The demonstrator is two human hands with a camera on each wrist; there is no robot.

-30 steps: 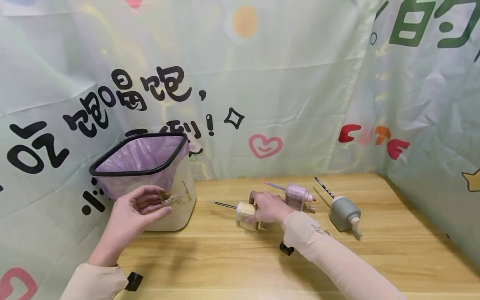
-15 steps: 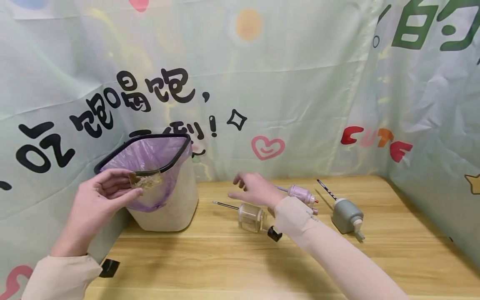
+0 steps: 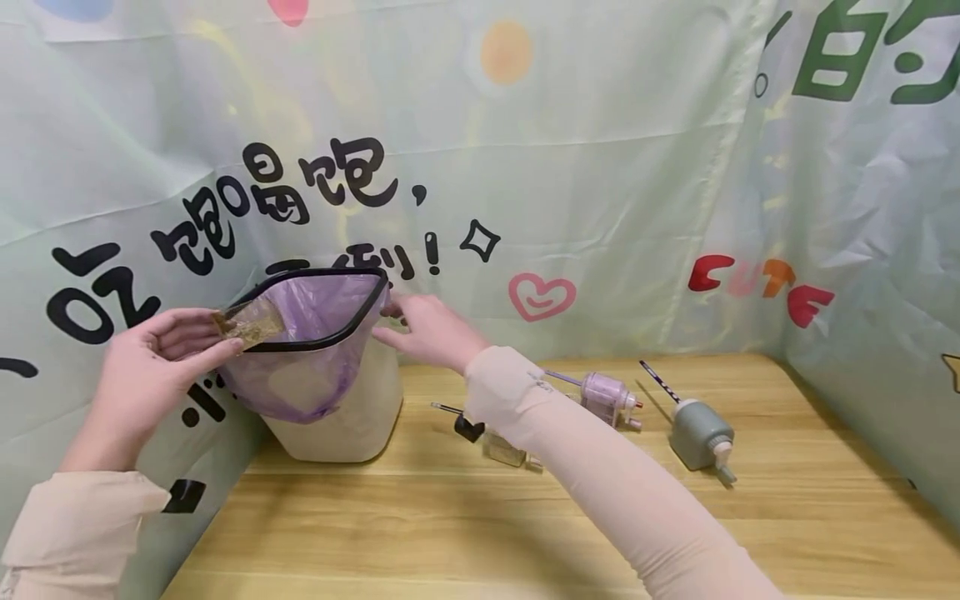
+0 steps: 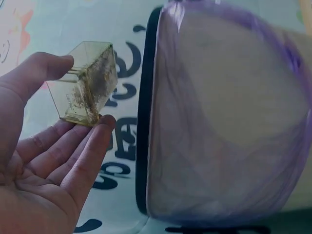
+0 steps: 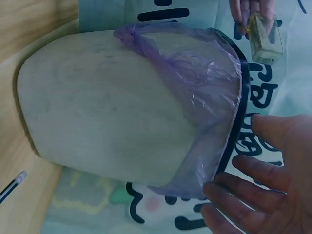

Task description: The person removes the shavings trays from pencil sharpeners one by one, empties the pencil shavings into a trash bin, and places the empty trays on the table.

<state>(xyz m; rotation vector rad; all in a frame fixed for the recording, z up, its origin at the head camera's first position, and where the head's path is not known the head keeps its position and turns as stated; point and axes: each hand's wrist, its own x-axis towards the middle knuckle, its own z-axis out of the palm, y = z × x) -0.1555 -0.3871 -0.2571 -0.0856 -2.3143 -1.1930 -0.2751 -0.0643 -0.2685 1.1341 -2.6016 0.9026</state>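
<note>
My left hand pinches a small clear yellowish shavings drawer between thumb and fingers. Pencil shavings cling inside it, plain in the left wrist view, where the drawer is tilted. It is held at the left side of the rim of a whitish trash bin, overlapping the opening in the head view. A purple bag lines the bin and folds over its black rim. At the bin's right side, my right hand reaches with spread fingers; its fingertips are right by the rim in the right wrist view.
A yellowish crank pencil sharpener stands partly hidden behind my right sleeve. Right of it are a purple sharpener and a grey one, each with a pencil inserted. Printed curtains enclose the wooden table.
My left hand has carried the drawer left and up to the bin's rim. My right hand has let go of the yellowish sharpener and moved left to the bin.
</note>
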